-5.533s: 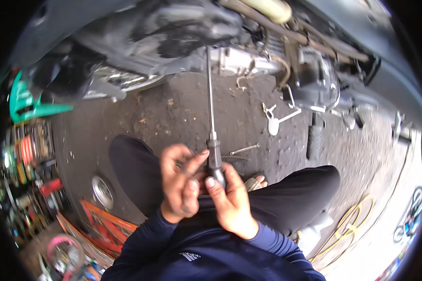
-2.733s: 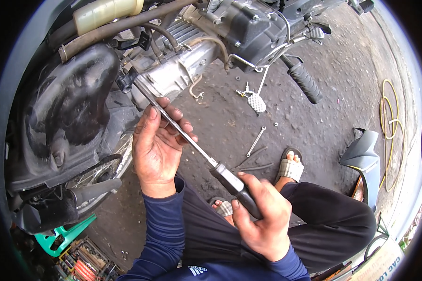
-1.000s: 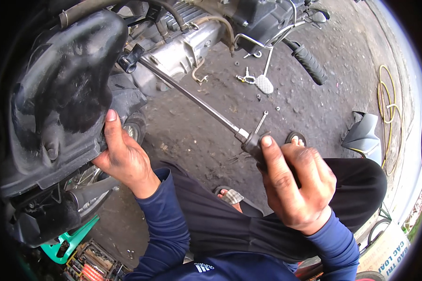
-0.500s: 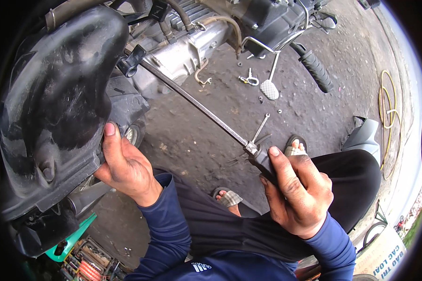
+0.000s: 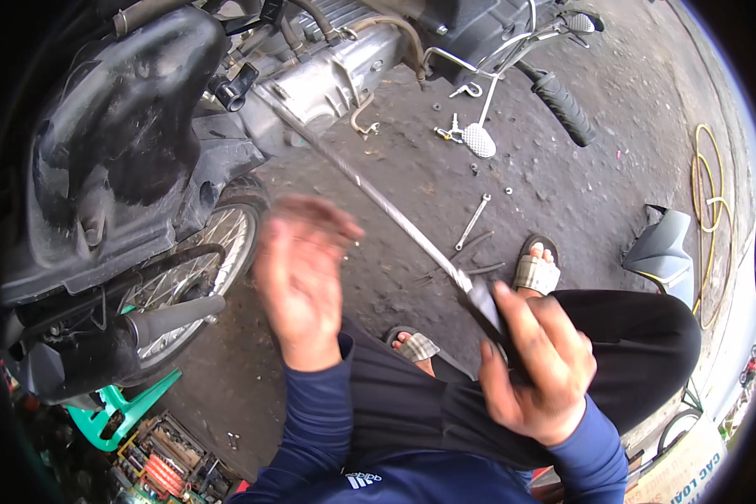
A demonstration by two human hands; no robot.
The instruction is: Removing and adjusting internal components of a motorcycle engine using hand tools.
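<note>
My right hand (image 5: 538,361) grips the black handle of a long screwdriver (image 5: 378,195). Its thin metal shaft runs up and left to the silver engine case (image 5: 344,76) of a motorcycle lying over me. My left hand (image 5: 302,273) is blurred, in the air with fingers spread, holding nothing, just right of the spoked wheel (image 5: 197,252) and below the shaft. The black plastic body panel (image 5: 118,143) fills the upper left.
A small spanner (image 5: 472,223) and loose bolts lie on the dirty concrete floor near my sandalled feet (image 5: 536,270). A footpeg (image 5: 563,105) and brake pedal (image 5: 480,139) hang above. A grey fairing piece (image 5: 659,252) and yellow hose (image 5: 706,202) are at right; a green stool (image 5: 118,403) and tool tray (image 5: 155,462) at lower left.
My left hand has come off the black body panel and swung right into the air, toward the screwdriver shaft. My right hand keeps hold of the handle, with the tip still at the engine.
</note>
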